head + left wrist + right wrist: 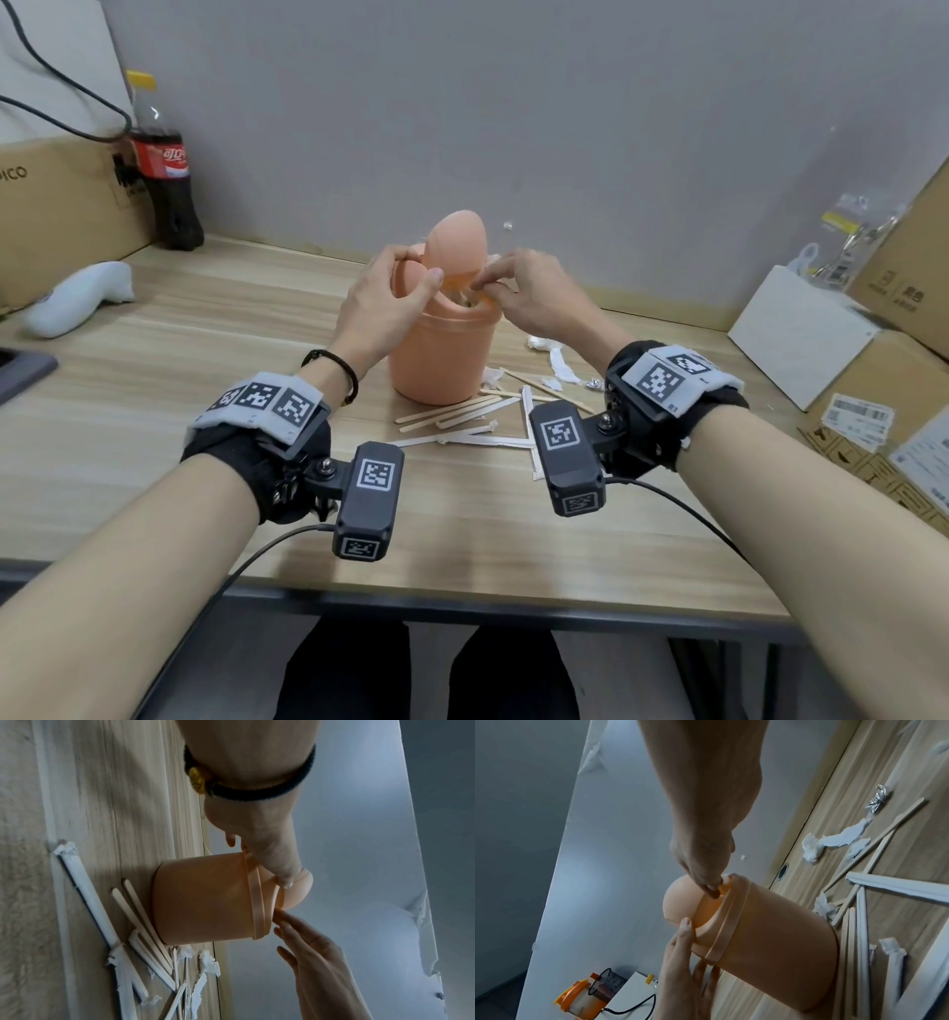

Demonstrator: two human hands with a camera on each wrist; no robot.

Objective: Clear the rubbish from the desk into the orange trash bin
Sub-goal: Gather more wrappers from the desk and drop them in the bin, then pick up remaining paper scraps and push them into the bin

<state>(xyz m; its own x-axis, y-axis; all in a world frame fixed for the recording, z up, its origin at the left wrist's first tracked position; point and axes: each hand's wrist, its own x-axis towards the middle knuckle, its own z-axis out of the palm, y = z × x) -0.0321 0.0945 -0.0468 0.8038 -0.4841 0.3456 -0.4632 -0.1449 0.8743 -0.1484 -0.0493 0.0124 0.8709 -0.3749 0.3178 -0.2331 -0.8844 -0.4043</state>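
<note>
The orange trash bin (441, 354) stands mid-desk with its swing lid (457, 241) tipped up. My left hand (418, 267) grips the bin's top, thumb pressed on the lid (295, 888) and fingers down the side (680, 973). At the bin's mouth my right hand (482, 280) pinches a small orange scrap (459, 281), which also shows at its fingertips (713, 888). Wooden sticks (452, 411), white paper wrappers (462, 439), tissue scraps (560, 360) and a foil ball (595, 383) lie on the desk right of and in front of the bin.
A cola bottle (164, 169) and a cardboard box (51, 205) stand at the back left, with a white controller (77, 298) lying nearby. A white box (801, 329) and stacked cartons (898, 411) fill the right side. Wall is close behind the bin.
</note>
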